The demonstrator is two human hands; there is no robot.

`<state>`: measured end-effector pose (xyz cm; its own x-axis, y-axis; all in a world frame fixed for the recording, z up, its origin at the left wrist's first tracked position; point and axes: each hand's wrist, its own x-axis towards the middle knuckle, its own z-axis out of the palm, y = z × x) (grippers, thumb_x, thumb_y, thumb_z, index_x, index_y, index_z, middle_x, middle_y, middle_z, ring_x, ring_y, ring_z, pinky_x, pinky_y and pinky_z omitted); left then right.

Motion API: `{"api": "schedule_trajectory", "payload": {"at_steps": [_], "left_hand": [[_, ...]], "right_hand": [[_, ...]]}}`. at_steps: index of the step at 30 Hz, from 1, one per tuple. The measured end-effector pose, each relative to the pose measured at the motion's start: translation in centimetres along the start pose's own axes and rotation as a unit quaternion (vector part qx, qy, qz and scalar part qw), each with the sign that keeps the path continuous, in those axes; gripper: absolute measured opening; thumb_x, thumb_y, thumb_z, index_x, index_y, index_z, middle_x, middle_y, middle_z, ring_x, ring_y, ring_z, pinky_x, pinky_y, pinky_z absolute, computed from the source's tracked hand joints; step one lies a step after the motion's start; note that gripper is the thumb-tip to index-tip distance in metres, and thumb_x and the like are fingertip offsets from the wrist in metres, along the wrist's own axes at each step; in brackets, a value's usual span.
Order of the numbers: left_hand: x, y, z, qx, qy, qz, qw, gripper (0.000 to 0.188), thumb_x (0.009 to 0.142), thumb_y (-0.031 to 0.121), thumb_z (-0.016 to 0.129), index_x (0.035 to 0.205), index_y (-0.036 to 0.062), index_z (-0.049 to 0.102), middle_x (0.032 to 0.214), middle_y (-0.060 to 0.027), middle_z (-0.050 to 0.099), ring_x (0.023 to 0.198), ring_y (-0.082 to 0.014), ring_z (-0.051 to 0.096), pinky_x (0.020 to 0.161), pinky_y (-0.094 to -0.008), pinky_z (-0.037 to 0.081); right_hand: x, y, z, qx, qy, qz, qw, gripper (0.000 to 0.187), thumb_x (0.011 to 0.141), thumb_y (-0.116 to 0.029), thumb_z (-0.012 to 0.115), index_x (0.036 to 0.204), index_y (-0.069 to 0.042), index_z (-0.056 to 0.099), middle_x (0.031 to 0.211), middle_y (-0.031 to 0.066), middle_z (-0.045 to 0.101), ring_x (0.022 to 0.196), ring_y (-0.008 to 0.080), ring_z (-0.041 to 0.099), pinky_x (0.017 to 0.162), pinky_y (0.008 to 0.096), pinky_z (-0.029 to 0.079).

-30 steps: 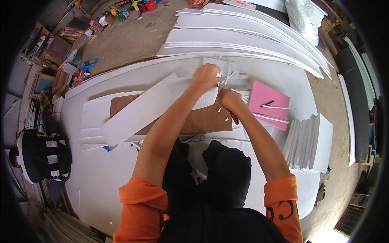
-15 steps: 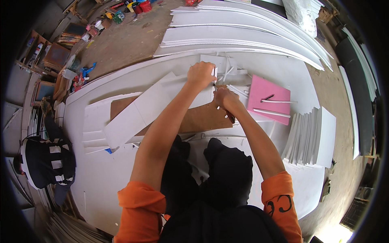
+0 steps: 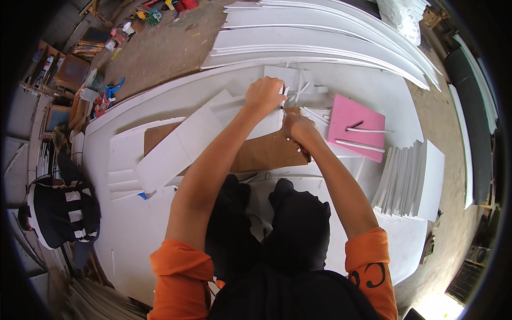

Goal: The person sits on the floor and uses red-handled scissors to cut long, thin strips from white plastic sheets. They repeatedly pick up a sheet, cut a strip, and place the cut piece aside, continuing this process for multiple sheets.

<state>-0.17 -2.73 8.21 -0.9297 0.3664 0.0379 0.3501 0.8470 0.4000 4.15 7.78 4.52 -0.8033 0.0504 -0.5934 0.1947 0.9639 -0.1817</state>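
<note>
My left hand (image 3: 265,96) is closed at the far end of a white board piece (image 3: 266,124) with fine ridges, its fingers gripping the board's right edge. Just below and to the right, my right hand (image 3: 298,127) is wrapped around a hand tool (image 3: 305,153) with a reddish-brown handle. A thin dark tip shows between the two hands, close to the board's edge; most of the tool is hidden by my fingers. Underneath lies a brown board (image 3: 266,153). A long white panel (image 3: 178,144) slants beneath my left forearm.
Right of my hands lies a pink board (image 3: 356,118) with white strips and a small dark tool on it. A row of upright white pieces (image 3: 400,181) stands farther right. Thin offcuts (image 3: 304,82) are scattered beyond my hands. Large white sheets (image 3: 320,42) are stacked at the far side.
Both hands keep nearly the same place and grip. My left hand sits slightly farther away, and the whole view has shifted a little.
</note>
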Motion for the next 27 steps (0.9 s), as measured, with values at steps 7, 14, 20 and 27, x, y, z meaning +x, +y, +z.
{"api": "schedule_trajectory", "payload": {"at_steps": [7, 14, 20, 27], "left_hand": [[-0.1, 0.6, -0.5, -0.005, -0.010, -0.007, 1.000, 0.030, 0.067, 0.028, 0.067, 0.091, 0.0095, 0.063, 0.075, -0.0158, 0.060, 0.074, -0.0309, 0.058, 0.065, -0.0382, 0.046], [0.2, 0.4, -0.3, 0.004, -0.028, -0.013, 1.000, 0.030, 0.068, 0.027, 0.066, 0.090, 0.0076, 0.063, 0.077, -0.0161, 0.060, 0.074, -0.0306, 0.058, 0.064, -0.0383, 0.046], [0.3, -0.1, -0.1, -0.018, -0.012, -0.013, 1.000, 0.030, 0.067, 0.027, 0.066, 0.089, 0.0076, 0.063, 0.074, -0.0151, 0.060, 0.071, -0.0313, 0.058, 0.062, -0.0392, 0.046], [0.4, -0.9, -0.1, -0.012, 0.016, 0.033, 0.999, 0.033, 0.064, 0.026, 0.068, 0.090, 0.0071, 0.062, 0.070, -0.0154, 0.059, 0.069, -0.0319, 0.057, 0.062, -0.0391, 0.045]], "right_hand": [[2.2, 2.2, 4.9, 0.077, 0.019, -0.034, 0.996, 0.028, 0.083, -0.016, 0.033, 0.103, 0.000, 0.046, 0.103, 0.0214, 0.055, 0.098, 0.0342, 0.053, 0.080, 0.0426, 0.042], [5.5, 3.5, 10.7, 0.058, 0.065, -0.039, 0.995, 0.025, 0.084, -0.021, 0.035, 0.096, -0.002, 0.046, 0.093, 0.0204, 0.058, 0.088, 0.0357, 0.057, 0.072, 0.0459, 0.045], [7.1, 4.4, 14.8, 0.032, 0.127, -0.060, 0.990, 0.025, 0.085, -0.026, 0.040, 0.096, -0.004, 0.042, 0.076, 0.0154, 0.061, 0.074, 0.0318, 0.061, 0.060, 0.0440, 0.048], [8.0, 5.1, 16.9, -0.004, 0.185, -0.087, 0.979, 0.031, 0.086, -0.031, 0.040, 0.097, -0.002, 0.040, 0.065, 0.0151, 0.060, 0.064, 0.0309, 0.061, 0.052, 0.0438, 0.048]]}}
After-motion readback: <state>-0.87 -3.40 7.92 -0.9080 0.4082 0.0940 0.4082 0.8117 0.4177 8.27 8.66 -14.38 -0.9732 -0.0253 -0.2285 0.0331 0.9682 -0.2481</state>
